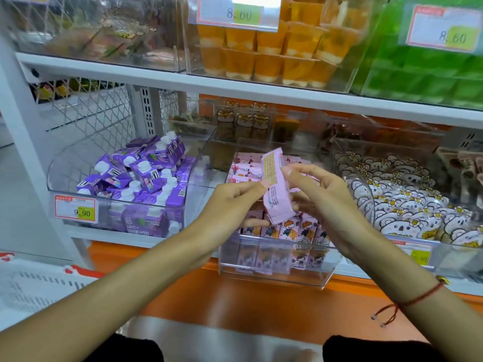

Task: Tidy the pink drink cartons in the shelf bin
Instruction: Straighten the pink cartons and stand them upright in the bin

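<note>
Both my hands are pinching one pink carton [274, 186] above the clear bin [274, 278]: left hand [235, 197] at its edge, right hand [316, 189] opposite. Front-row cartons [290, 231] are standing upright; rear ones [243, 169] are lying loose, awaiting straightening.

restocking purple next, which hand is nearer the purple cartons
Left. The left hand pinches the pink carton on the side facing the purple cartons; the right hand holds it from the far side.

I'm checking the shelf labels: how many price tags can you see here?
4: two 8.60 tags on the top shelf bins, a 9.90 tag on the purple carton bin, and one half hidden behind the right forearm. Others may be hidden.
</note>
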Motion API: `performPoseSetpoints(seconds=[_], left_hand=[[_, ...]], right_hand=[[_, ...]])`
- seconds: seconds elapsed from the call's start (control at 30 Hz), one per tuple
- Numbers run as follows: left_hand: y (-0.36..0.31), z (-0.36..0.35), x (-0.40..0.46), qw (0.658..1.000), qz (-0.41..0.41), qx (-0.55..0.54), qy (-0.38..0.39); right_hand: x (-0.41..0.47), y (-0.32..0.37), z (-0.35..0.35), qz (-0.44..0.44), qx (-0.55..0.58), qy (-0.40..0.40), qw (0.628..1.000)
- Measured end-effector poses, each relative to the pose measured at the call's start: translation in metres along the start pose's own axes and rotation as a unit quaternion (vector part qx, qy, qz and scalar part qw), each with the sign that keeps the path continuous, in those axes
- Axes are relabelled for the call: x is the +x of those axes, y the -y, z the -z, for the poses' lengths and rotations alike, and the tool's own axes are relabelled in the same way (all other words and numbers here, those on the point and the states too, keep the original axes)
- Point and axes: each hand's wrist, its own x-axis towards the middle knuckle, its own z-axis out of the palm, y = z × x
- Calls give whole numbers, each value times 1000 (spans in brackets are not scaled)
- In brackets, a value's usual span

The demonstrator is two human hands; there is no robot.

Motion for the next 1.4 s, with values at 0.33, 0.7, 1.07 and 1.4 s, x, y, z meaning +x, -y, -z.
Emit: performPoseSetpoints(seconds=[0.33,0.7,1.07,1.4], left_hand=[[-5,11,-2,988,-127,81,32],[-7,13,-11,990,-131,-16,-39],[-20,23,-5,982,-157,-12,-107],[-12,26,-5,951,-259,124,-117]], right_hand=[[-19,-6,-1,212,-123,43,968],[-26,-7,-10,230,-93,52,967],[-10,-3,-15,60,40,60,996],[-3,1,-13,217,-238,74,944]])
